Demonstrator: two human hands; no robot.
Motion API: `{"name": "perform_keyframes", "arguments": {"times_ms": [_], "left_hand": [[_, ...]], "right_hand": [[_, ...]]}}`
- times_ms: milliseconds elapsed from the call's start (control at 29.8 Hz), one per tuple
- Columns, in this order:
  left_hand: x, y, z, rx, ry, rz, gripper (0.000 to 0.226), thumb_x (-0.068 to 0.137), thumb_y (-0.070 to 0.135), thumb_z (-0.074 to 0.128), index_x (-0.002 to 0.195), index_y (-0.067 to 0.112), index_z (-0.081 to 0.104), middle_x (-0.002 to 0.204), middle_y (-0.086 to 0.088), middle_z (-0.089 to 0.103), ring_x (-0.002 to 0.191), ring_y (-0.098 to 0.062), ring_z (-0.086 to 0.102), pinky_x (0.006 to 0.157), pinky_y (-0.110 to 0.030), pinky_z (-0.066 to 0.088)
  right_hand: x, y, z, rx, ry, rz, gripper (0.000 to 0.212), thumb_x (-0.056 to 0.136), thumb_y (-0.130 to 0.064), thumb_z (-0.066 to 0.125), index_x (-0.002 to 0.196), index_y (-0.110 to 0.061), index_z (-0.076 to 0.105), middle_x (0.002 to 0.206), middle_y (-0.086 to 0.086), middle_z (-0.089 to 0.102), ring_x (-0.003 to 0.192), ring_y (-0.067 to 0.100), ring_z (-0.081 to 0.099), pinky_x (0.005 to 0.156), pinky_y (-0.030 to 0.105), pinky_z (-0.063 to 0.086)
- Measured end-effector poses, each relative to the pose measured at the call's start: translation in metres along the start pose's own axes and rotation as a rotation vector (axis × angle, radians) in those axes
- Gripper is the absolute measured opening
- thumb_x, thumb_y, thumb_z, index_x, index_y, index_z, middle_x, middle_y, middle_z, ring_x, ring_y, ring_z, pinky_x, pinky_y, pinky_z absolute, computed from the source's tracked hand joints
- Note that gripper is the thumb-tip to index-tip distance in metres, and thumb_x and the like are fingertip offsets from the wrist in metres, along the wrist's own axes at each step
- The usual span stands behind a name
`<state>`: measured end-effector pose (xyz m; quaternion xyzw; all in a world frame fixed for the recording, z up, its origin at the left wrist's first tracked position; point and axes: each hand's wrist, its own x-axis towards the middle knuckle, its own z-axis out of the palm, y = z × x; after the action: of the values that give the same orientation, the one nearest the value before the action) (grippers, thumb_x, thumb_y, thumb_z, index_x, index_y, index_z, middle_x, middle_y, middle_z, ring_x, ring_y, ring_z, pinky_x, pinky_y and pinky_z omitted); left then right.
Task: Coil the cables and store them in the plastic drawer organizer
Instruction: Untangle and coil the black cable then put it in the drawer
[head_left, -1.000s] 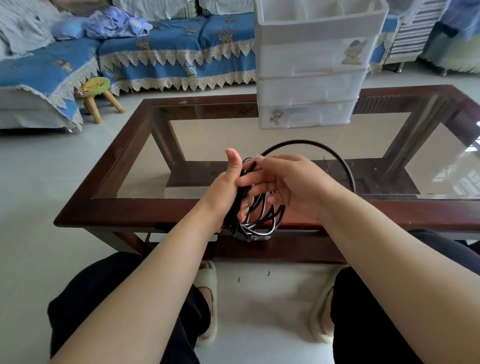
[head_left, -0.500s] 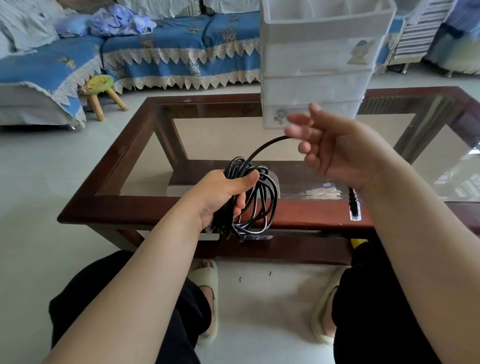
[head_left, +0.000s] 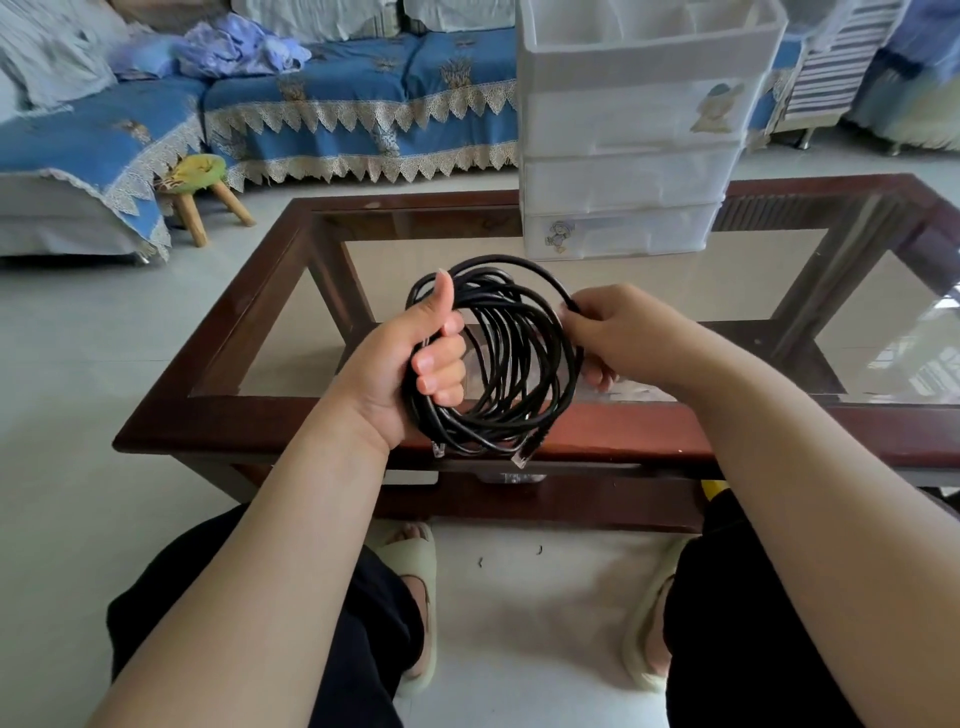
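A black network cable is wound into a round coil with several loops, held above the near edge of the table. My left hand grips the coil's left side, thumb up. My right hand pinches the coil's right side, with the top strand between its fingers. Two clear plugs hang from the bottom of the coil. The white plastic drawer organizer stands on the far side of the table, its three drawers shut and its top tray open.
A dark wooden coffee table with a glass top lies in front of my knees. Behind it run a blue sofa with clothes on it, and a small stool stands on the floor at the left.
My right hand came down from beside the organizer and laid the last loop onto the coil. The coil now looks rounder and faces the camera.
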<state>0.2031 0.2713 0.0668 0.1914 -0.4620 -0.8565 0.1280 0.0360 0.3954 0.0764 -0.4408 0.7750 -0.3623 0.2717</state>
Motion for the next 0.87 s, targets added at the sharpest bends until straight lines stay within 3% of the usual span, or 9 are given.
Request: {"name": "perform_keyframes", "arguments": {"times_ms": [101, 235, 302, 436, 503, 603, 704, 872], "left_hand": [[0.001, 0.005, -0.005, -0.128, -0.023, -0.002, 0.043, 0.091, 0.052, 0.043, 0.064, 0.018, 0.047, 0.035, 0.01, 0.037, 0.028, -0.001, 0.035, 0.035, -0.014, 0.032], [0.001, 0.005, -0.001, -0.088, 0.04, -0.012, 0.042, 0.091, 0.053, 0.044, 0.068, 0.019, 0.042, 0.035, 0.011, 0.035, 0.028, -0.002, 0.034, 0.034, -0.014, 0.033], [0.001, 0.002, 0.004, -0.049, 0.067, -0.001, 0.041, 0.09, 0.052, 0.045, 0.068, 0.018, 0.041, 0.035, 0.01, 0.034, 0.028, -0.002, 0.032, 0.034, -0.015, 0.032], [0.002, 0.001, 0.009, -0.069, 0.045, 0.014, 0.041, 0.091, 0.052, 0.044, 0.067, 0.018, 0.041, 0.035, 0.01, 0.034, 0.028, -0.002, 0.032, 0.034, -0.015, 0.032], [0.002, 0.002, 0.01, -0.094, 0.022, 0.025, 0.043, 0.094, 0.051, 0.04, 0.067, 0.018, 0.041, 0.035, 0.01, 0.035, 0.028, -0.002, 0.033, 0.034, -0.014, 0.033], [0.001, 0.002, 0.009, -0.123, 0.007, 0.043, 0.044, 0.096, 0.051, 0.038, 0.067, 0.018, 0.042, 0.035, 0.011, 0.036, 0.028, -0.002, 0.034, 0.034, -0.015, 0.033], [0.001, 0.001, 0.007, -0.161, -0.012, 0.066, 0.046, 0.097, 0.05, 0.038, 0.065, 0.017, 0.046, 0.035, 0.011, 0.037, 0.028, -0.001, 0.036, 0.034, -0.014, 0.032], [0.0, -0.003, 0.008, -0.174, -0.012, 0.1, 0.044, 0.096, 0.049, 0.038, 0.066, 0.017, 0.045, 0.035, 0.01, 0.037, 0.029, -0.002, 0.036, 0.034, -0.014, 0.031]], "right_hand": [[0.001, 0.002, -0.008, 0.135, -0.009, -0.024, 0.015, 0.093, -0.022, 0.059, 0.09, -0.009, 0.065, 0.064, 0.008, 0.062, 0.048, 0.013, 0.058, 0.051, 0.022, 0.048], [0.007, 0.006, -0.012, 0.077, 0.285, -0.105, 0.016, 0.094, -0.029, 0.055, 0.091, -0.014, 0.062, 0.066, 0.001, 0.067, 0.043, 0.012, 0.056, 0.05, 0.027, 0.051], [0.007, 0.005, -0.005, 0.081, 0.353, -0.114, 0.014, 0.096, -0.03, 0.048, 0.093, -0.018, 0.056, 0.065, 0.001, 0.068, 0.043, 0.015, 0.058, 0.049, 0.029, 0.053], [0.007, 0.001, 0.012, 0.222, 0.376, -0.072, 0.016, 0.1, -0.024, 0.041, 0.095, -0.012, 0.05, 0.062, 0.004, 0.061, 0.038, 0.011, 0.054, 0.039, 0.021, 0.046], [0.007, 0.001, 0.018, 0.355, 0.343, 0.012, 0.021, 0.101, -0.026, 0.04, 0.094, -0.012, 0.053, 0.061, 0.002, 0.057, 0.037, 0.007, 0.054, 0.042, 0.02, 0.046], [0.007, 0.006, 0.025, 0.635, 0.186, 0.153, 0.029, 0.102, -0.029, 0.039, 0.099, -0.008, 0.059, 0.069, 0.005, 0.061, 0.051, 0.014, 0.059, 0.061, 0.035, 0.056], [0.006, 0.009, 0.03, 0.836, 0.063, 0.204, 0.027, 0.102, -0.027, 0.041, 0.103, -0.006, 0.058, 0.073, 0.004, 0.061, 0.056, 0.015, 0.057, 0.069, 0.037, 0.052], [0.005, 0.012, 0.04, 0.952, 0.055, 0.243, 0.022, 0.099, -0.016, 0.048, 0.111, -0.001, 0.059, 0.071, 0.005, 0.062, 0.053, 0.014, 0.058, 0.056, 0.028, 0.054]]}}
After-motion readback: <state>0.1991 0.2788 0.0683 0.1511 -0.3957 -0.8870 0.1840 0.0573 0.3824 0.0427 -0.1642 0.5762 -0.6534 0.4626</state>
